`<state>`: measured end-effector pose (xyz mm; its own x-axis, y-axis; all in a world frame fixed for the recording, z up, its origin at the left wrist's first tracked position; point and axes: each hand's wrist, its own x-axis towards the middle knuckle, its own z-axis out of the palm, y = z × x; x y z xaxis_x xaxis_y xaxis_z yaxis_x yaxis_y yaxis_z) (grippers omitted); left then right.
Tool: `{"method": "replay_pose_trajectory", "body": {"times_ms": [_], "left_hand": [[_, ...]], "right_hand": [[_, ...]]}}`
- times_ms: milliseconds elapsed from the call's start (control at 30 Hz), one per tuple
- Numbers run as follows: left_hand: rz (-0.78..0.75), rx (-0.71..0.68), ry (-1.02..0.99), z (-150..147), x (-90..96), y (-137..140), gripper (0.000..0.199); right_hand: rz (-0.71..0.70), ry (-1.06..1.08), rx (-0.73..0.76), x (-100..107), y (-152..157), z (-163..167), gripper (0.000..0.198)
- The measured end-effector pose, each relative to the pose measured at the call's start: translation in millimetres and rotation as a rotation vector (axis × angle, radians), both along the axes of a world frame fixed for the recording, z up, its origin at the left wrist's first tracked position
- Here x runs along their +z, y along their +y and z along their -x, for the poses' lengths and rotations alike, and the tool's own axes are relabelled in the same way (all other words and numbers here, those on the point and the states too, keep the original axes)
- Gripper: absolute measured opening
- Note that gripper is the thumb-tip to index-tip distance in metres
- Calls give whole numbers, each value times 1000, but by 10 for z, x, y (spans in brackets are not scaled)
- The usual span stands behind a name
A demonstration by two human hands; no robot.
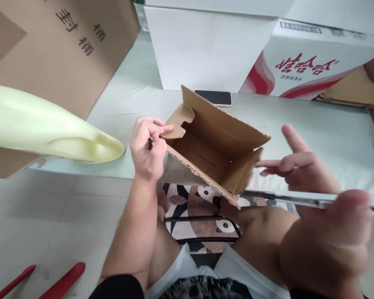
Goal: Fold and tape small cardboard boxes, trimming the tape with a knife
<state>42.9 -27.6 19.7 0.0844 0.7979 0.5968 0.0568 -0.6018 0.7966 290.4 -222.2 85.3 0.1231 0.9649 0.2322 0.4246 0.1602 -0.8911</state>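
Observation:
A small brown cardboard box (205, 145) is tilted over the table's near edge, its open mouth facing up towards me. My left hand (149, 147) pinches a short end flap (174, 128) and the rim at the box's left. On the right, my right hand (311, 178) grips a long thin tool that looks like a box cutter (286, 196), its narrow dark end pointing at the box's lower right corner. Its index finger sticks out, while another fingertip reaches the box's right flap (244, 172). I cannot tell whether the blade touches the cardboard.
A phone (216, 98) lies behind the box on the pale table (127, 104). White cartons (205, 50) and a red-and-white carton (305, 62) stand at the back. To the left are a large brown carton (56, 54) and a smooth pale-yellow object (56, 128). Red pieces (64, 282) show below.

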Motion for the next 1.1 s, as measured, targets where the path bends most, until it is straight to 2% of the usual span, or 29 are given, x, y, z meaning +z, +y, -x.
{"method": "replay_pose_trajectory", "body": {"times_ms": [100,267,433,533,600,700,767,833,967,1033,1100], "left_hand": [[9,-24,10,11,-5,2,40],[-9,-48,-6,-41,-39,4,44],[62,-3,8,-73,-69,-14,69],[62,-3,86,-68,-100,-12,70],[-2,-3,160,-70,-116,-5,66],[-90,5,338,-84,-103,-13,47],[-71,-15,453,-88,-73,-33,37],[-19,-34,512,-75,-46,-40,34],[68,20,436,26,-70,69,29],[134,95,307,102,-118,176,27],[222,156,167,170,-164,275,27]], "right_hand": [[-69,231,0,-64,75,89,50],[-62,239,-10,-186,212,277,53],[-46,467,93,-183,302,-5,54],[56,597,173,-140,296,-154,57],[184,603,182,-124,272,-163,64],[360,517,228,-121,244,-117,83],[387,476,290,-130,250,-112,89],[306,491,252,-156,282,-149,84],[93,537,-59,-290,402,-273,69],[125,564,-111,-386,467,-290,66],[206,558,-22,-473,518,-249,67]]}}
